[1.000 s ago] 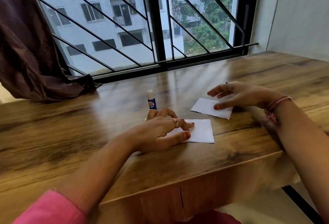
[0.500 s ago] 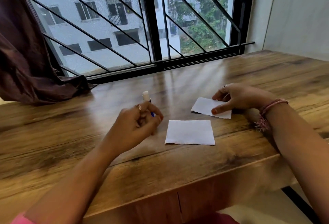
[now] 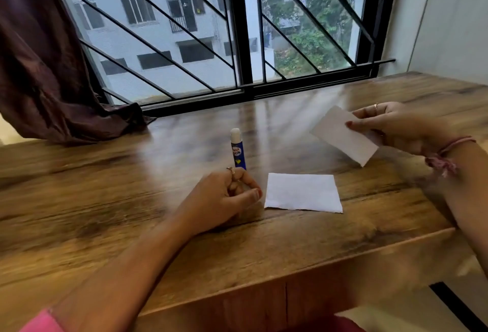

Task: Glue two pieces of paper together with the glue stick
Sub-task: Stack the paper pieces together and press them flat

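Here, the right hand (image 3: 390,127) is pinching a thin, floppy paper (image 3: 343,136) by its edge; the left hand (image 3: 227,197), curled, is gripping nothing beside the light, rigid glue stick (image 3: 237,151).

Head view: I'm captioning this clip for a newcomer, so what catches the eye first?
The right hand pinches a white paper rectangle in the air at right. A second white paper sheet lies flat on the wooden table near its front edge. Left of it, the left hand grips an upright blue glue stick with a white cap.
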Demonstrator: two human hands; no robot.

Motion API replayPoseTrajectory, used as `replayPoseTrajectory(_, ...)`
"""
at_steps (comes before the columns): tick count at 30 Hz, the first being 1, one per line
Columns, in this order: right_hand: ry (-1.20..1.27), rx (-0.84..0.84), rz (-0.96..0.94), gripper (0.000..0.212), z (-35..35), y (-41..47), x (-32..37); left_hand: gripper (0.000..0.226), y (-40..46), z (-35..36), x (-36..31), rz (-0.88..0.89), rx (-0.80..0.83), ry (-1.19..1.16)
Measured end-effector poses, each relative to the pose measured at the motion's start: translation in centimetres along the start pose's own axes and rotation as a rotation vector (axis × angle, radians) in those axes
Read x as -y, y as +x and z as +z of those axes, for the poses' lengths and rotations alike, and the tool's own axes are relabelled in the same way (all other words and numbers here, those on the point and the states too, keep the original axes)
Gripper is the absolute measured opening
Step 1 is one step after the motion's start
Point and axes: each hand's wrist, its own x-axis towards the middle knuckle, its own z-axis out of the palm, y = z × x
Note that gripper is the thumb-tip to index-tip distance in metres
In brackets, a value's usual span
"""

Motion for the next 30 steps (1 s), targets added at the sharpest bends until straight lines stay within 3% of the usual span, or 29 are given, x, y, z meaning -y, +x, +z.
replayPoseTrajectory(2,0.110,0.092,0.041,0.032,0.7,-0.1,0.0,0.004,0.1,-0.3,0.1,-0.003,0.029,-0.004)
replayPoseTrajectory(7,0.075,0.300,0.121,0.026,3.4,0.1,0.1,0.002,0.0,-0.6,0.4,0.051,0.122,0.034)
replayPoseTrajectory(15,-0.231,0.646,0.150,0.033,6.5,1.1,3.0,0.005,0.4,-0.9,0.8,0.030,0.048,0.006)
replayPoseTrajectory(30,-0.266,0.684,0.109,0.041,7.7,0.8,1.8,0.009,0.3,-1.0,0.7,0.019,0.054,-0.009)
